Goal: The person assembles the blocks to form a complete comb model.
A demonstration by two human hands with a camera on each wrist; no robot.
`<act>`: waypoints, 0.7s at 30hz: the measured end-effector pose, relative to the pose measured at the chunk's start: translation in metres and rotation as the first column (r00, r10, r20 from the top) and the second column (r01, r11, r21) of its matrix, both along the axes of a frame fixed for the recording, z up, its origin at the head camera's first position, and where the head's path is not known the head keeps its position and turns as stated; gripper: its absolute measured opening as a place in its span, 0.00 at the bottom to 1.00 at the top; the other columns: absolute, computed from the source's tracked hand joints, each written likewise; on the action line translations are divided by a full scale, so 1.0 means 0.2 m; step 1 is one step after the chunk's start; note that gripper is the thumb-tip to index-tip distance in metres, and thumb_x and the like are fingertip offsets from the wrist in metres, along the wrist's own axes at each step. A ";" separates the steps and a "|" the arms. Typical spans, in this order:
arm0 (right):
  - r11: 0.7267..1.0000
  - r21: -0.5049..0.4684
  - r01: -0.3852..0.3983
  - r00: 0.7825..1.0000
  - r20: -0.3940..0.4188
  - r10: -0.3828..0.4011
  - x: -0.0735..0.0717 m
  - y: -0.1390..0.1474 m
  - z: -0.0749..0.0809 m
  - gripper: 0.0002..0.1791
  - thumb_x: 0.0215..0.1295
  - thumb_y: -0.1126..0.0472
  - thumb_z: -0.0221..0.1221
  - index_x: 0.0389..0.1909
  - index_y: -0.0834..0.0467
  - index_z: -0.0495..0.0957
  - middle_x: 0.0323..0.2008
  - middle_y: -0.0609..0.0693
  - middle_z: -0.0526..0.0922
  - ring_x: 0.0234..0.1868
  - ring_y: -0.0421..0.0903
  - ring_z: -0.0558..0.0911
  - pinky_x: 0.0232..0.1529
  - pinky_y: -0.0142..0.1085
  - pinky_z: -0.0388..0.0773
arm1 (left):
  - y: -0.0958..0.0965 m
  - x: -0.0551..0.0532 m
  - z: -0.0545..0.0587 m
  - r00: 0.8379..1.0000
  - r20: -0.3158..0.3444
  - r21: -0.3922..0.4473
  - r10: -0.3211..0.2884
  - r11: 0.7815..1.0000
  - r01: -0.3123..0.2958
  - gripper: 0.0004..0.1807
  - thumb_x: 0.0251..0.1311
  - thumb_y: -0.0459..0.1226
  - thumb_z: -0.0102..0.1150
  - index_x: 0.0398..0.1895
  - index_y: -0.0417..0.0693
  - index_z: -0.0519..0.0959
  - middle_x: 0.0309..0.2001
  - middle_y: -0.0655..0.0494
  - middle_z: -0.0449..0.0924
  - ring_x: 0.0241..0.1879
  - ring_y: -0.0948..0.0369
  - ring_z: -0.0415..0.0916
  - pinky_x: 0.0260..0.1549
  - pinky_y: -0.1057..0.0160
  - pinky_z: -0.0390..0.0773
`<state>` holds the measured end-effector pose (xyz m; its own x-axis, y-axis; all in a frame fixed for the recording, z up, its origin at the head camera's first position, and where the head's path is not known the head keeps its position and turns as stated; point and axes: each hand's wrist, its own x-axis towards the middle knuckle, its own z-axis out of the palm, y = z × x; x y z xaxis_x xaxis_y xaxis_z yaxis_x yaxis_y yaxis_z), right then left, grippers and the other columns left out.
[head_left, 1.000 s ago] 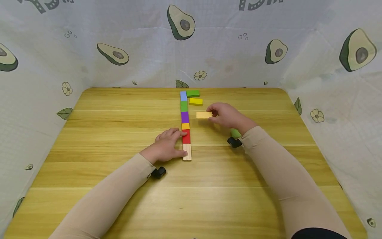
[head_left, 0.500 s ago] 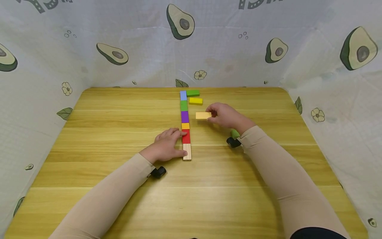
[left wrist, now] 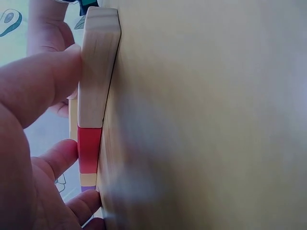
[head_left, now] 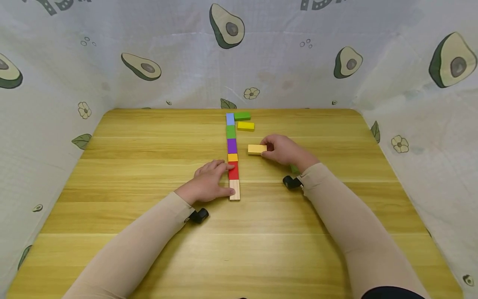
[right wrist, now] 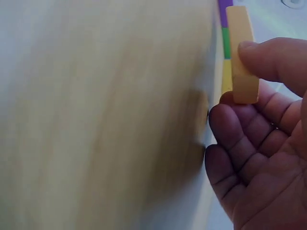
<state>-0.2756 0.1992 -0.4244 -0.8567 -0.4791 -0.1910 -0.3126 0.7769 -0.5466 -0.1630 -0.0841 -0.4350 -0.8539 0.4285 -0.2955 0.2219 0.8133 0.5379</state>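
A straight row of wooden blocks runs away from me in the head view. Its near end is a plain wood block (head_left: 234, 191), followed by red (head_left: 233, 170), orange (head_left: 232, 158), purple (head_left: 232, 146), green (head_left: 231, 131) and light blue blocks (head_left: 230, 119). My left hand (head_left: 209, 182) lies beside the row, thumb resting on the plain block and a finger on the red one, fingers spread. Between thumb and fingertips my right hand (head_left: 283, 150) pinches a light orange block (right wrist: 242, 57), just right of the purple block. Its far end hides behind those fingers in the head view.
Right of the row's far end lie a loose green block (head_left: 242, 116) and a yellow block (head_left: 245, 126). Another green piece (head_left: 294, 169) is partly hidden by my right wrist. Patterned cloth (head_left: 179, 54) surrounds the wooden table (head_left: 157, 137).
The right hand has moved slightly toward me and right with the light orange block, whose front side now shows. The left hand and the row have stayed put.
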 end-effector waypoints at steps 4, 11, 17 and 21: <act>1.000 -0.017 0.012 1.000 0.003 -0.012 0.01 0.01 -0.02 0.14 0.70 0.59 0.66 0.52 0.61 0.81 0.39 0.55 0.80 0.41 0.51 0.76 0.48 0.43 0.74 | 0.00 0.00 0.00 1.000 -0.001 0.004 0.003 1.000 -0.003 0.45 0.65 0.58 0.67 0.82 0.62 0.61 0.85 0.47 0.49 0.85 0.44 0.43 0.80 0.36 0.45; 1.000 -0.003 0.031 0.999 0.034 -0.031 0.02 0.01 -0.02 0.15 0.70 0.59 0.67 0.53 0.60 0.81 0.39 0.54 0.79 0.42 0.51 0.76 0.47 0.42 0.74 | 0.00 0.00 0.00 1.000 -0.009 0.010 -0.001 1.000 0.001 0.44 0.65 0.58 0.67 0.82 0.61 0.61 0.84 0.46 0.50 0.84 0.43 0.43 0.79 0.35 0.46; 0.999 0.010 0.046 0.999 0.027 -0.046 0.02 0.02 -0.02 0.14 0.72 0.59 0.66 0.53 0.60 0.81 0.40 0.55 0.79 0.42 0.52 0.75 0.47 0.43 0.74 | 0.00 0.00 0.00 1.000 -0.010 0.008 -0.001 1.000 0.001 0.44 0.65 0.58 0.67 0.82 0.61 0.61 0.84 0.46 0.50 0.84 0.43 0.44 0.79 0.35 0.46; 0.998 0.015 0.054 0.998 0.024 -0.054 0.01 0.03 -0.01 0.14 0.72 0.59 0.65 0.53 0.60 0.81 0.41 0.55 0.79 0.43 0.52 0.75 0.47 0.43 0.74 | 0.00 0.00 0.00 1.000 -0.009 0.012 -0.001 1.000 0.001 0.45 0.65 0.58 0.68 0.82 0.61 0.62 0.84 0.45 0.50 0.84 0.43 0.44 0.79 0.35 0.46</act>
<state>-0.2729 0.2049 -0.4270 -0.8762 -0.4296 -0.2183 -0.2570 0.7998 -0.5425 -0.1620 -0.0843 -0.4345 -0.8561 0.4327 -0.2827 0.2273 0.8064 0.5460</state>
